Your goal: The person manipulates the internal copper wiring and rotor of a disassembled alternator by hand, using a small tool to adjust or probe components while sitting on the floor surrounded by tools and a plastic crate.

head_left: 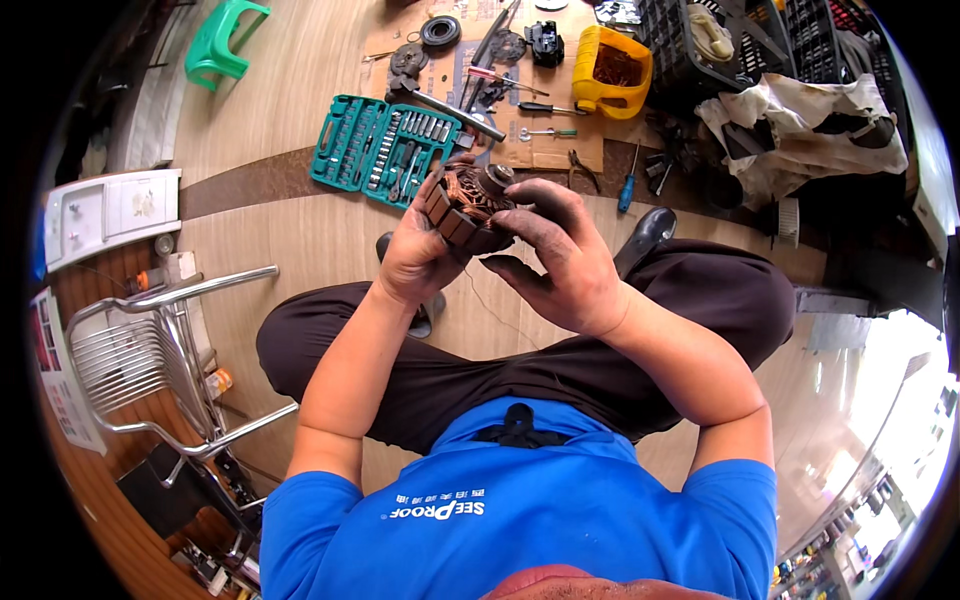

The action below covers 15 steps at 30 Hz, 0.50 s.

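My left hand (418,262) is closed round a motor armature (466,212), holding it up above the floor between my knees. Bare copper windings and dark brown core blocks show on it, with a round grey end piece at its upper right. My right hand (572,262) is beside it with fingers spread. Its index and middle fingertips reach the armature's right side, while the thumb stays apart below. Both hands have dark grime on the fingers. The underside of the armature is hidden by my left palm.
Beyond my hands lie an open green socket set (392,150), a hammer (450,108), pliers (583,170) and a blue screwdriver (628,185). A cut yellow jug (612,72) and black crates (690,45) stand at the far right. A metal chair (130,370) is left, a green stool (222,40) far left.
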Available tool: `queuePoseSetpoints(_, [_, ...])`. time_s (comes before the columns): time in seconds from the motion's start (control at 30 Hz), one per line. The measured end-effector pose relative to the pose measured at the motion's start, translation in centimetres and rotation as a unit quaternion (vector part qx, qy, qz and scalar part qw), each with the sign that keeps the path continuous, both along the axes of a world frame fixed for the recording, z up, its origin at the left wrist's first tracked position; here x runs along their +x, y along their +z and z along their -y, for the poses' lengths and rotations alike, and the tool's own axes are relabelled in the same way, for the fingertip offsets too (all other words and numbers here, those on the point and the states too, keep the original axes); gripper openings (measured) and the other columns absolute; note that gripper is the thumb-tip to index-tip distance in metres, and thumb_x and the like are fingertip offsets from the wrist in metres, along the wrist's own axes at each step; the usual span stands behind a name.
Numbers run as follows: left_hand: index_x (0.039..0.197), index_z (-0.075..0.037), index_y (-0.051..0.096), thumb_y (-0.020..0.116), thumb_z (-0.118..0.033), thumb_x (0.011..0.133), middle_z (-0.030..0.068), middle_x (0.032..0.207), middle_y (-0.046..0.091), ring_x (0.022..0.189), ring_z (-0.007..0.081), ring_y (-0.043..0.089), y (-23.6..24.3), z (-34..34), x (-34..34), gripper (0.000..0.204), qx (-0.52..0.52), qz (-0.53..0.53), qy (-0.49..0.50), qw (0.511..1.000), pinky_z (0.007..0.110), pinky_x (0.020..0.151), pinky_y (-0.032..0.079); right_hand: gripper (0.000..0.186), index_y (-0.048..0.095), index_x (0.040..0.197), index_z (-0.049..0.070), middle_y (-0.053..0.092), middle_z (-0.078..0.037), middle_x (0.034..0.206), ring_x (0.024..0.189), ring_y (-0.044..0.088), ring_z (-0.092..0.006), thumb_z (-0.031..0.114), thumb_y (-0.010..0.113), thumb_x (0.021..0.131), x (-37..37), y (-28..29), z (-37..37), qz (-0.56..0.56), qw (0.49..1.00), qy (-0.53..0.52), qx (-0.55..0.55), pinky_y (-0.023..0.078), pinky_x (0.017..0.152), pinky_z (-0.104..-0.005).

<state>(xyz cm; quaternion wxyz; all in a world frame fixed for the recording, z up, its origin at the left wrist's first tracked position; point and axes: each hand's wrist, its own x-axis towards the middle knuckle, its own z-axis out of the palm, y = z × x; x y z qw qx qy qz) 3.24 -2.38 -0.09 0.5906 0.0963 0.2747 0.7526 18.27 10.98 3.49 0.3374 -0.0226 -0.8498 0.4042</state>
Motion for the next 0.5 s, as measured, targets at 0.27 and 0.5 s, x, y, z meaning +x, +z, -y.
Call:
queuePoseSetpoints(0.27, [0.146, -0.007, 0.031, 0.089, -0.012, 0.062, 0.0141, 0.137, 0.050, 0.122, 0.0304, 0.056, 0.3, -0.2, -0.8, 0.102, 0.003, -0.049, 0.018, 0.999, 0.046, 0.102, 0.049, 0.070, 0.050, 0.128, -0.001, 0.055, -0.021, 0.118, 0.106, 0.056, -0.0388, 0.019, 0.084, 0.070, 0.0, 0.6, -0.1, 0.149, 0.972, -0.031, -0.181, 0.049, 0.089, -0.0411])
queuePoseSetpoints(0.5, [0.144, -0.003, 0.033, 0.090, -0.008, 0.058, 0.0145, 0.136, 0.052, 0.123, 0.0297, 0.055, -0.9, 0.5, -1.2, 0.103, 0.004, -0.028, 0.017, 0.999, 0.047, 0.102, 0.049, 0.068, 0.052, 0.131, -0.001, 0.057, -0.022, 0.117, 0.104, 0.058, -0.0385, 0.023, 0.081, 0.074, 0.0, 0.1, -0.1, 0.138, 0.983, -0.019, -0.123, 0.050, 0.087, -0.0415])
